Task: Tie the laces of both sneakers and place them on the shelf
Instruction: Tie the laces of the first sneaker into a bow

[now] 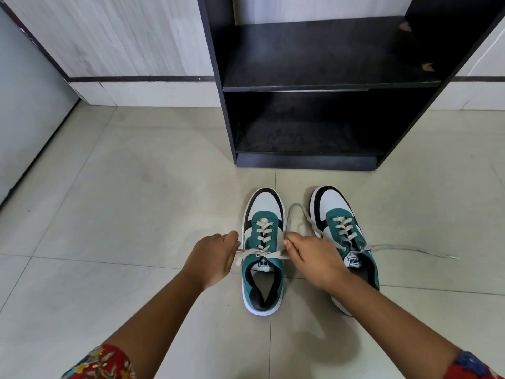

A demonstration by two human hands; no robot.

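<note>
Pale beige floor tiles (109, 187) are filling the scene, with a whitish wood-grain wall panel (123, 36) rising at the far left and a black open-fronted wooden shelf unit (322, 86) standing on the floor at the back, right of centre. 2 white, black and teal low-top sneakers are sitting side by side on the floor in front of the shelf, toes pointing toward it. At the left, a red floral sleeve (101, 362) is showing at the bottom edge, and the left hand (213, 258) is pinching one end of the cream flat lace (258, 253) just beside the left sneaker (263, 253). That lace is stretching taut across the sneaker's tongue to the right hand (314, 261), whose fingers are closing on its other end in the gap between the 2 shoes. Further right, the right sneaker (344, 231) is lying partly hidden behind the right wrist, its untied cream lace (404, 247) trailing loose across the floor on both sides.
</note>
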